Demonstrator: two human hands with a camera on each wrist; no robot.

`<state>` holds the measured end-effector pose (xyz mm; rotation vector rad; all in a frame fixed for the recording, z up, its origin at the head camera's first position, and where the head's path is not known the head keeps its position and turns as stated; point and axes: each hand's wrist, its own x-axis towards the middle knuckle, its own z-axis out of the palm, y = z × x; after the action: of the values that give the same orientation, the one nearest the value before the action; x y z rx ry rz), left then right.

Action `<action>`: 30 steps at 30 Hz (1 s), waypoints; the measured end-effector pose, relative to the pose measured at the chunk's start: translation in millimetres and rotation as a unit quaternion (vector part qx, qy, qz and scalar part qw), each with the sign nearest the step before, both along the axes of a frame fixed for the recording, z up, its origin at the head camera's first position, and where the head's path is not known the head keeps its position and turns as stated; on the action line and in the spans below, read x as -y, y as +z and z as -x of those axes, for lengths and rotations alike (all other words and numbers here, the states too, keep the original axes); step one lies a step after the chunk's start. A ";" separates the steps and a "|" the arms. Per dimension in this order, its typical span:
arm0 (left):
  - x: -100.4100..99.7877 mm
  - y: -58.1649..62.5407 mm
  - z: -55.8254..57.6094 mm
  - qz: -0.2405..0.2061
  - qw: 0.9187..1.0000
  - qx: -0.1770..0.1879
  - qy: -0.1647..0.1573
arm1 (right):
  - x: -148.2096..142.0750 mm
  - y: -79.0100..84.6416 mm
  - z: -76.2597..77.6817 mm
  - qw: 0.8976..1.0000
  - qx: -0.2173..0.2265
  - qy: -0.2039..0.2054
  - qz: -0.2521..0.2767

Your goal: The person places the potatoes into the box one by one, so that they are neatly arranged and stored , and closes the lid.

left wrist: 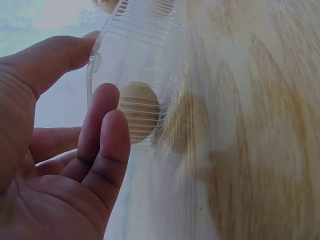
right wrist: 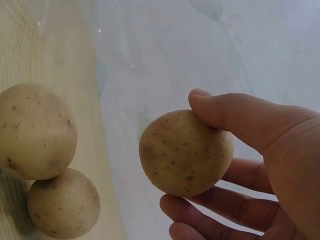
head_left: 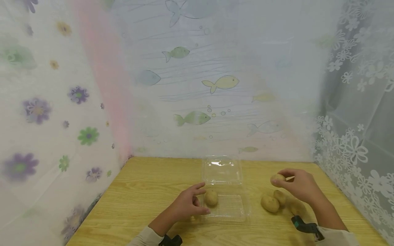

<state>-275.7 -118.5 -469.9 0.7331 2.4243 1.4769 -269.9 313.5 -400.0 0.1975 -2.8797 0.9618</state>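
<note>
A clear plastic clamshell container [head_left: 229, 216] stands on the table with its lid folded back. One potato [head_left: 211, 198] lies at the left inside it, showing through the ribbed wall [left wrist: 142, 45] in the left wrist view. My left hand [head_left: 189, 204] is at the container's left side, thumb and fingers spread apart, fingertips right at the rim and wall. Above the table to the right, my right hand [head_left: 301, 184] pinches another potato [right wrist: 185, 152] between thumb and fingers. Below it, a larger potato [head_left: 270, 204] and a smaller potato [head_left: 279, 197] lie side by side.
The raised lid [head_left: 221, 171] lies toward the back of the wooden table [head_left: 154, 174]. Printed curtains hang around the table: fish on the back curtain [head_left: 191, 89], flowers at both sides. A dark wrist-camera mount [head_left: 303, 225] sits by the right sleeve.
</note>
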 end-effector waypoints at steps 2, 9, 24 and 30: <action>-0.6 0.5 0.2 -0.001 1.000 0.004 -0.002 | 1.9 -0.2 -0.8 1.000 0.000 0.001 -0.001; -1.1 2.7 0.2 -0.003 1.000 0.003 0.001 | 10.4 0.6 3.4 1.000 -0.022 0.014 -0.004; -0.8 0.8 -1.2 -0.017 1.000 0.004 0.004 | 44.9 11.7 14.4 0.999 -0.034 0.026 0.011; -0.9 1.2 -1.1 -0.017 1.000 0.003 0.001 | 57.7 15.1 15.4 0.999 -0.039 0.030 0.024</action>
<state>-274.6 -117.6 -468.8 0.7335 2.4023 1.5213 -285.3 255.8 -384.9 0.3129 -2.7923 1.0095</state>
